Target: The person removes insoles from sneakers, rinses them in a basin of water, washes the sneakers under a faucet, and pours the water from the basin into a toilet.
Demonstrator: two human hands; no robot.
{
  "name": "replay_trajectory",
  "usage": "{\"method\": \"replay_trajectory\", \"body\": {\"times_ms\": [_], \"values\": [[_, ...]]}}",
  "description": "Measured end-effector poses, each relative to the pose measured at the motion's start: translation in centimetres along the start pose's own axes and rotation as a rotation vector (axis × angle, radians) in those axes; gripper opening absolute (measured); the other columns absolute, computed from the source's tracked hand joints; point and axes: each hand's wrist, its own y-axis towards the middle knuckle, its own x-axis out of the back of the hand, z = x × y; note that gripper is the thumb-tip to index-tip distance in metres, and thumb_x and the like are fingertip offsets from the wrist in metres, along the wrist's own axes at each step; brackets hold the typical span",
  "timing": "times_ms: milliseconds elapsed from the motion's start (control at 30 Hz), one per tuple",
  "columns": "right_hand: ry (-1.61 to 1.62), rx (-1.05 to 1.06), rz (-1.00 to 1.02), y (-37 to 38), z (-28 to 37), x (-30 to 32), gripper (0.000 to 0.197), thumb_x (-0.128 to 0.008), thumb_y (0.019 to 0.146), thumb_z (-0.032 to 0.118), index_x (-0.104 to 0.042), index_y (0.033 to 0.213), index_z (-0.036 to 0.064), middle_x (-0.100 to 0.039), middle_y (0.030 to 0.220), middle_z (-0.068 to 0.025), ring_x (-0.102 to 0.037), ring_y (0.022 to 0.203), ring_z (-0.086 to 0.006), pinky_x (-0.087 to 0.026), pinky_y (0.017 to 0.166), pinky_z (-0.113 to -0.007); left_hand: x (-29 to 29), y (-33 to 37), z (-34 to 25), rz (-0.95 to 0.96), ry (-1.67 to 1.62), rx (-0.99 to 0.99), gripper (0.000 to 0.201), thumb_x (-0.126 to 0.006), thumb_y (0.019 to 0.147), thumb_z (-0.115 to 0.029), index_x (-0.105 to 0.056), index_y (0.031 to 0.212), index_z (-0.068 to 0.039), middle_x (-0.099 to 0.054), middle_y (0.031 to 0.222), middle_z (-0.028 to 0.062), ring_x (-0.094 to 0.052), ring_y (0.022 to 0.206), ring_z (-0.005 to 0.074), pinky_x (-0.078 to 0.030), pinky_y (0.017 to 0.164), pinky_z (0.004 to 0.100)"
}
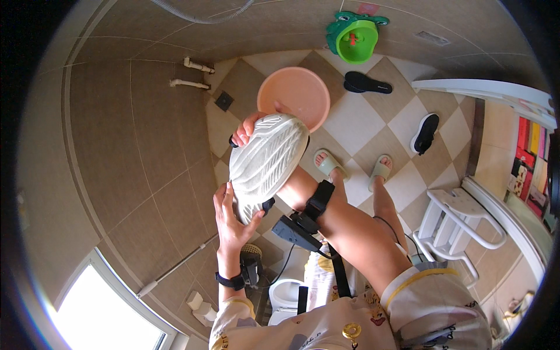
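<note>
Sole up, a shoe with a white grooved sole is held in front of me, tilted. Bits of its dark upper show at the edges. My left hand grips one end of it, thumb and fingers around the edge. My right forearm passes behind the shoe, and the fingers of my right hand curl over the other end; the rest of that hand is hidden. Beyond the shoe, a pink basin stands on the floor, partly covered by it. Black straps circle both wrists, and a dark box hangs by the right one.
A black insole and a black shoe with a white sole lie on the checkered tiles. A green frog-shaped urinal hangs on the far wall. White pipes jut from the left wall. A white fold-down seat is at right, a toilet below.
</note>
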Motion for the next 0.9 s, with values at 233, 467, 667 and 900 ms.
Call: {"method": "replay_trajectory", "body": {"times_ms": [233, 467, 667, 900], "values": [[-0.192, -0.192, -0.670, 1.3, 0.1, 0.3, 0.052, -0.042, 0.083, 0.057, -0.055, 0.104, 0.0112, -0.056, 0.098, -0.0064, -0.052, 0.087, -0.0208, -0.042, 0.082, -0.039, -0.7, 0.2, 1.1, -0.065, -0.514, 0.328, 0.080, -0.072, 0.069, -0.028, -0.028, 0.129, 0.002, -0.042, 0.118, 0.0149, -0.042, 0.110, 0.0237, -0.032, 0.095, 0.0355], [-1.225, -0.143, -0.917, -2.3, 3.1, 8.1, 0.045, -0.043, 0.087, 0.040, -0.041, 0.123, 0.0128, -0.051, 0.109, -0.0041, -0.049, 0.090, -0.0172, -0.043, 0.073, -0.034, -1.2, 4.6, 1.0, -0.195, -0.996, 0.921, 0.060, -0.055, 0.083, -0.032, -0.028, 0.130, -0.005, -0.041, 0.125, 0.0157, -0.045, 0.113, 0.0275, -0.039, 0.093, 0.0386], [-1.747, 0.085, -0.774, -6.5, 2.5, 7.3, 0.040, -0.050, 0.085, 0.024, -0.045, 0.114, -0.0025, -0.052, 0.108, -0.0248, -0.052, 0.099, -0.0366, -0.041, 0.084, -0.041, -1.4, 5.7, 1.2, -0.252, -1.139, 0.936, 0.053, -0.053, 0.085, -0.029, -0.032, 0.127, -0.006, -0.046, 0.120, 0.0143, -0.049, 0.108, 0.0267, -0.042, 0.090, 0.0374], [-1.694, 0.059, -0.249, -8.0, 0.1, 0.0, 0.033, -0.051, 0.085, 0.029, -0.056, 0.071, -0.0006, -0.057, 0.072, -0.0195, -0.055, 0.068, -0.0344, -0.045, 0.063, -0.042, -0.8, 6.4, 0.6, -0.205, -1.124, 0.904, 0.047, -0.052, 0.085, -0.029, -0.037, 0.122, -0.004, -0.052, 0.114, 0.0131, -0.053, 0.102, 0.0245, -0.045, 0.085, 0.0359]]}}
